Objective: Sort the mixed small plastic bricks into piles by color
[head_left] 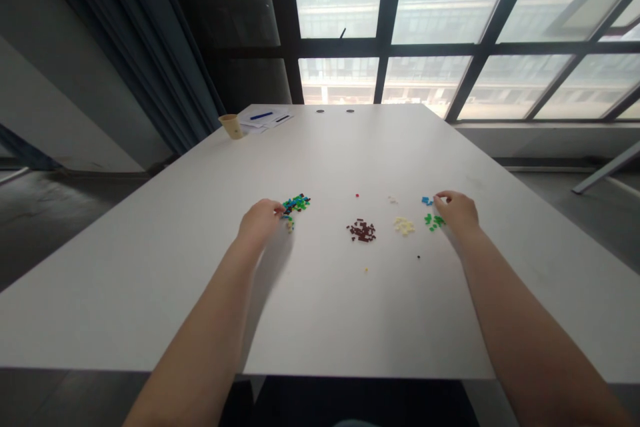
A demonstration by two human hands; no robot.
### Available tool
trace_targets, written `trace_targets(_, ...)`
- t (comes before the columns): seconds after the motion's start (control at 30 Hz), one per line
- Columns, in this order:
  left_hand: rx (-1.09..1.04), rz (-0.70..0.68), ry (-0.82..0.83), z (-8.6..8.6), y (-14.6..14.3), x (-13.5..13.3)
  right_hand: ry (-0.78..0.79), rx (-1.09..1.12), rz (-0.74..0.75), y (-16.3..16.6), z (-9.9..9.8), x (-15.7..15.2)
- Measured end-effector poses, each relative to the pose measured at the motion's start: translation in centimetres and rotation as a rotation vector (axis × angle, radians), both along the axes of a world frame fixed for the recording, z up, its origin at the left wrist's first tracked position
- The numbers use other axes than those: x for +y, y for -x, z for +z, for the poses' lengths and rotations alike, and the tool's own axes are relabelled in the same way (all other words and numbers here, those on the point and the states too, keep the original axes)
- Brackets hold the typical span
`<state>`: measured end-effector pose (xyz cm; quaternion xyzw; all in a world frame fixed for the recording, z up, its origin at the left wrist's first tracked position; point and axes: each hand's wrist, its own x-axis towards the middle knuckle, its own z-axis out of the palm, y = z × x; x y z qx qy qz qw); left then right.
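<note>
My left hand is at the left edge of a mixed pile of small building bricks in green, blue and dark colours. Its fingers are bent together; whether a brick is between them is too small to see. On the right, my right hand has its fingertips pinched beside a few blue bricks, just above a group of green bricks. What that pinch holds is hidden. Between the hands lie a heap of dark brown bricks and a cluster of pale yellow bricks.
Single pieces lie apart: a red one, a yellow one and a black one. Some pale pink pieces sit behind the pale yellow cluster. At the white table's far left are a paper cup and papers with pens.
</note>
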<state>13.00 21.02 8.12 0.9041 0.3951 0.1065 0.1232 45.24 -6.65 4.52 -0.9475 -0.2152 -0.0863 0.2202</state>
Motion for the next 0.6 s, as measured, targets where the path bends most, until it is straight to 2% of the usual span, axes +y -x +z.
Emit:
trace_targets(0.07,0.098,0.0,0.109,-0.8,0.2,0.6,-0.025,-0.034,0.063,1.0,0.4,0.5)
trace_targets(0.17,0.078,-0.062,0.21,-1.9,-0.1,0.4,-0.03,-0.065,0.163,2.5,1.0,1.3)
trace_targets(0.37,0.088,-0.077,0.123,-2.7,-0.7,0.1,-0.018,-0.09,0.284,4.5,1.8,2.1)
trace_targets(0.6,0.155,-0.08,0.046,-2.5,-0.7,-0.2,-0.017,-0.086,0.309,5.0,1.8,2.3)
